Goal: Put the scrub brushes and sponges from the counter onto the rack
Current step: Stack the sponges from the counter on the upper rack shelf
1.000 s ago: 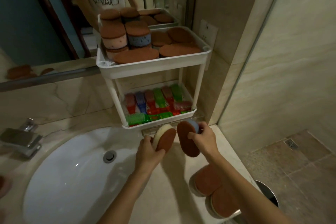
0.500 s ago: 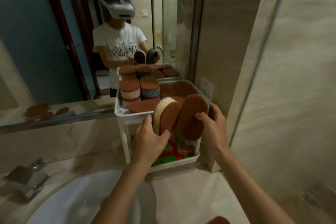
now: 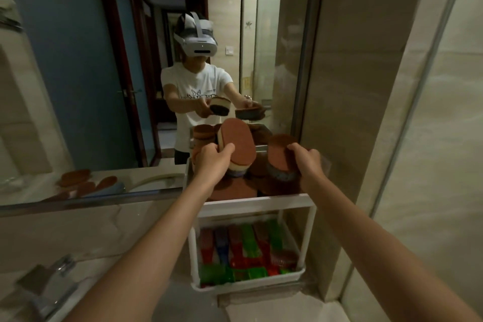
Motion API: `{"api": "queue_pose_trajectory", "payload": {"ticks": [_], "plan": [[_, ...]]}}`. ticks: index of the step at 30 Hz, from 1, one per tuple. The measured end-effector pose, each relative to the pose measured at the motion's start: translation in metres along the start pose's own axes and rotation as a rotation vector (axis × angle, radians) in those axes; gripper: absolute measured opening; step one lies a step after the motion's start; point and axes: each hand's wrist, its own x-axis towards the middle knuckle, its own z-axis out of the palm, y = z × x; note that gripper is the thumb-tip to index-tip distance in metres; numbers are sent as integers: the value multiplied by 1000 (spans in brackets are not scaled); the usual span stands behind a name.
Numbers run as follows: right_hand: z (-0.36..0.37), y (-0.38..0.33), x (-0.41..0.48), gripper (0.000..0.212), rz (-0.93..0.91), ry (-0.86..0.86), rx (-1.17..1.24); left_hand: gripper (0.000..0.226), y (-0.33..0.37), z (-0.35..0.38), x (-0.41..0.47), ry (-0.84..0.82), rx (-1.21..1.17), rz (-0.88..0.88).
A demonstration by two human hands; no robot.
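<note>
Sponges gripped, one per hand: left hand [image 3: 212, 162] holds cream-edged sponge [image 3: 239, 145], right hand [image 3: 307, 162] grey-edged sponge [image 3: 281, 158], both over rack [image 3: 251, 202] top tier.

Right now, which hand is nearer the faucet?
Left. The left hand, holding a sponge over the top tier of the rack, is above and right of the faucet; the right hand, holding a second sponge, is farther right.
</note>
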Motion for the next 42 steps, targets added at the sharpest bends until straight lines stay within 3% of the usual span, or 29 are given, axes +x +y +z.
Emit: {"api": "queue_pose_trajectory", "payload": {"ticks": [5, 8, 12, 19, 22, 25, 30, 33, 35, 37, 42], "plan": [[26, 1, 32, 48, 59, -49, -41, 29, 5, 9, 35, -29, -205, -122], [42, 4, 47, 42, 16, -68, -113, 42, 6, 11, 47, -46, -354, -214], [55, 11, 58, 30, -41, -94, -248, 41, 1, 15, 56, -61, -363, -279], [53, 17, 51, 19, -257, -130, -495, 40, -9, 17, 64, -81, -435, -258], [51, 15, 44, 52, -333, -244, -550, 41, -9, 17, 65, -81, -474, -275], [52, 16, 43, 38, -385, -291, -730, 42, -10, 17, 64, -86, -477, -298], [55, 13, 38, 34, -430, -315, -857, 39, -11, 16, 63, -78, -460, -270], [52, 7, 32, 37, -448, -281, -733, 35, -9, 19, 59, -10, -349, -198], [47, -1, 24, 39, -419, -190, -475, 41, -5, 23, 56, 40, -265, -135], [43, -5, 19, 25, -359, -199, -256, 43, 1, 29, 51, 39, -253, -93], [30, -9, 21, 8, -301, -201, -162, 44, 16, 50, 43, -51, -298, -42]]}}
